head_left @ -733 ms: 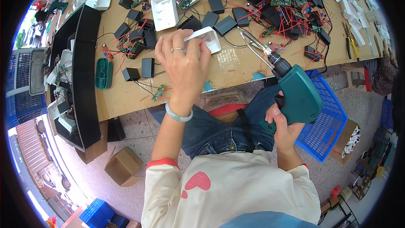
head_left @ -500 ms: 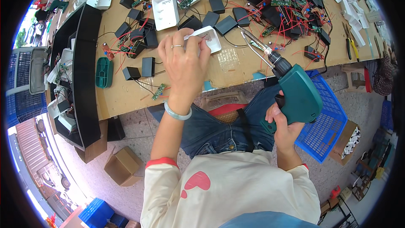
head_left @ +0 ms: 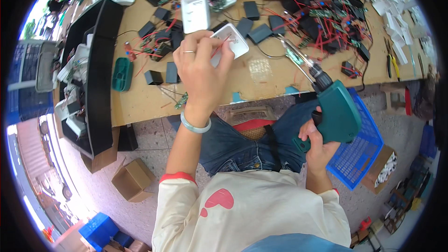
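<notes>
My hands are apart. Left hand (head_left: 200,67): fingers bent over a white box (head_left: 239,42) mid-counter (head_left: 140,112); grip cannot be confirmed. Right hand (head_left: 319,142): clamped on a green soldering gun (head_left: 343,112), tip pointing far-left. Beyond: black blocks (head_left: 260,33); far right, tangled red wires (head_left: 322,32).

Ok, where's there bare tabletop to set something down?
Best is the tabletop between the white tray at the left hand and the green gun-shaped tool, on the near side of the black boxes. A smaller patch lies between the green tray and the tabletop's edge. The far side is crowded by the tangled wire pile.
</notes>
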The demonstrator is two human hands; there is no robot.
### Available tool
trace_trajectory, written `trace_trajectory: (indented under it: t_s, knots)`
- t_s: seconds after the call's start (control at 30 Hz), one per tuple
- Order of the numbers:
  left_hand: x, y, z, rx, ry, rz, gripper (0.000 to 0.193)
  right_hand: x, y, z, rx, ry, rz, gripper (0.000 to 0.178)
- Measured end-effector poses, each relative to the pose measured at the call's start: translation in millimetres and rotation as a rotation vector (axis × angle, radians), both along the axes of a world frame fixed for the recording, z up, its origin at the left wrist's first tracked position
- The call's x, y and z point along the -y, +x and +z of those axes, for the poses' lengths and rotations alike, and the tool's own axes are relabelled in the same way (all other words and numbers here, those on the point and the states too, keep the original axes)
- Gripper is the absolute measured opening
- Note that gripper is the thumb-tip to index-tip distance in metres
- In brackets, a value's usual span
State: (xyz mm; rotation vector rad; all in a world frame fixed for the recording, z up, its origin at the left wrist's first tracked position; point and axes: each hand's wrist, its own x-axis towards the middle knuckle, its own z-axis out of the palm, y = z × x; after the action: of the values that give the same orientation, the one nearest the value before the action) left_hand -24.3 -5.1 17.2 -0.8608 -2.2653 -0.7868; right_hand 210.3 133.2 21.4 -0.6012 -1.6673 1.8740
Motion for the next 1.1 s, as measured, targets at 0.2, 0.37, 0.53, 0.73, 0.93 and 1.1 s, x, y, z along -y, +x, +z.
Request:
trace_trajectory:
  t_s: [0.2, 0.37, 0.53, 0.73, 0.93, 1.1]
  knots:
    - [49.4, -39.2, 44.1, 0.616, 0.876, -0.090, 0.012, 3.9, 0.5, -3.8, -0.021, -0.003, -0.066, 0.038]
    - [119.1, -88.7, 120.9, 0.555, 1.229, -0.270, 0.029, 1.7, 4.2, -12.5, -0.058, -0.001, -0.119, 0.037]
    - [233.3, -129.2, 203.7, 0.202, 1.065, 0.091, 0.029, 1.2, 1.5, -10.4, -0.008, -0.043, -0.125, 0.037]
    - [326.7, -200.3, 98.6, -0.236, 0.107, 0.706, 0.034, 5.7, -11.4, -8.2, -0.006, 0.003, -0.074, 0.035]
    - [314.4, -215.6, 57.6, -0.164, -0.219, 0.647, 0.024, 5.5, -9.1, -7.6, -0.013, 0.055, -0.097, 0.036]
    - [352.6, -248.3, 49.6, -0.153, -0.527, 0.924, 0.026, 5.8, -1.9, -8.2, 0.002, 0.036, -0.156, 0.039]
